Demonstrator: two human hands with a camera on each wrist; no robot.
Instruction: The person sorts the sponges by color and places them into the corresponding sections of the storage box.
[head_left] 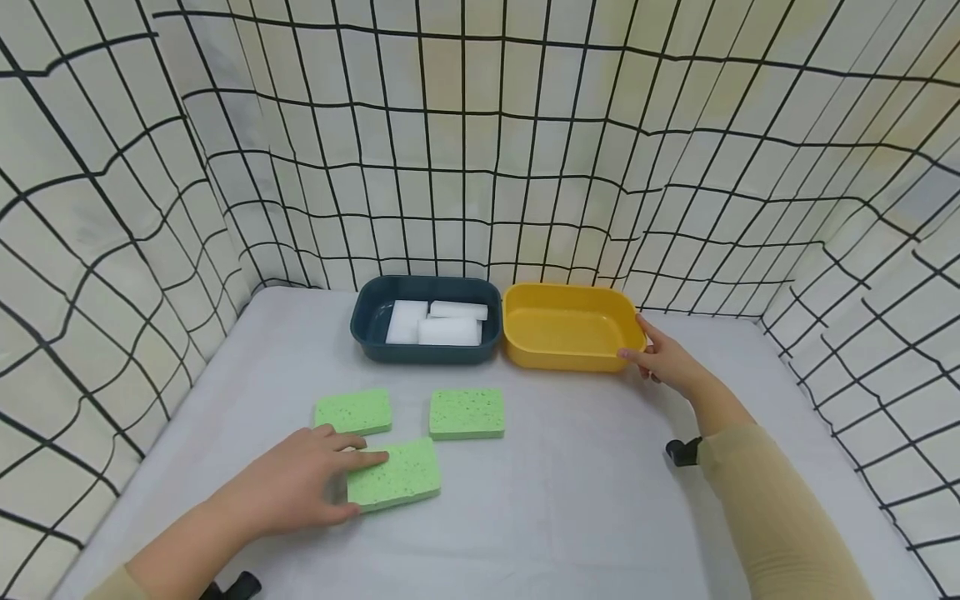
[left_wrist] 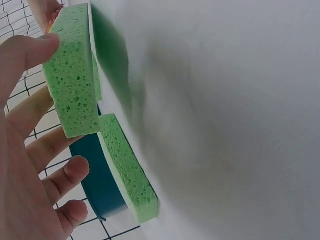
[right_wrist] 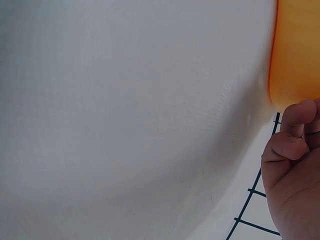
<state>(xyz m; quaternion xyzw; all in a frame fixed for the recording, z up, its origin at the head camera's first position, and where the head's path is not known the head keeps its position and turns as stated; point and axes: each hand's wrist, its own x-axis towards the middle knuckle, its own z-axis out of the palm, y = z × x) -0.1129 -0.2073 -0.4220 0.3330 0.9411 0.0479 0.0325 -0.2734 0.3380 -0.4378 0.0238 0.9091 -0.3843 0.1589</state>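
Observation:
My left hand [head_left: 311, 483] grips a green sponge [head_left: 397, 475] at its left end, the thumb at the near corner and the index finger across the top. In the left wrist view this speckled sponge [left_wrist: 75, 75] is tilted, with a greenish shadow on the cloth beside it. Two more green sponges lie just beyond, one at the left [head_left: 352, 412] and another at the right [head_left: 467, 413]. At the far right, my right hand [head_left: 667, 360] holds the right end of a yellow tray [head_left: 562, 360], thumb at the front corner and index finger along the side rim.
A dark blue tray [head_left: 427, 354] stands against the yellow one, with several white blocks [head_left: 448, 331] inside. White cloth [head_left: 585, 492] covers the table. Black wire mesh [head_left: 480, 175] rises behind and on both sides, close to the trays at the back.

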